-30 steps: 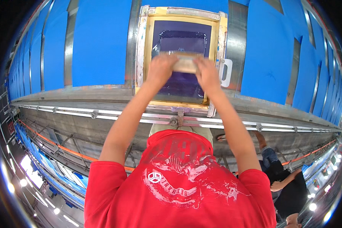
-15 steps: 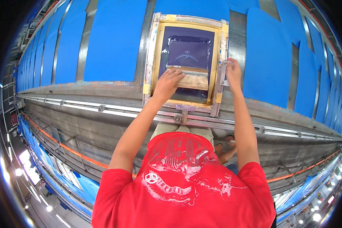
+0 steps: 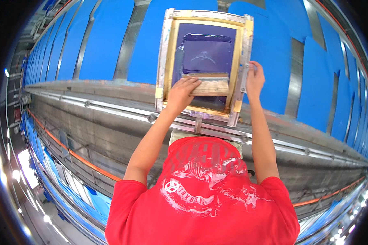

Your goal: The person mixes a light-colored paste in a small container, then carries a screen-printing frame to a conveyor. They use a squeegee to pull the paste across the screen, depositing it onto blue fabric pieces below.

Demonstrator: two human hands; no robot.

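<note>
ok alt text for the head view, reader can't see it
The left hand rests on a wooden block lying across the lower part of a purple screen, while the right hand is at the right side of its frame. Below is the wearer's red shirt; blue sheets stretch away on both sides.

both arms (image 3: pixel 154 143) forward, left fingers (image 3: pixel 188 83) close together, right fingers (image 3: pixel 256 67) bent

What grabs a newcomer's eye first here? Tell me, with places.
The red shirt fills the bottom middle. Above it lies the frame around a purple screen, with the left hand on the left end of a wooden block and the right hand at the frame's right side. Blue sheets spread to both sides.
</note>
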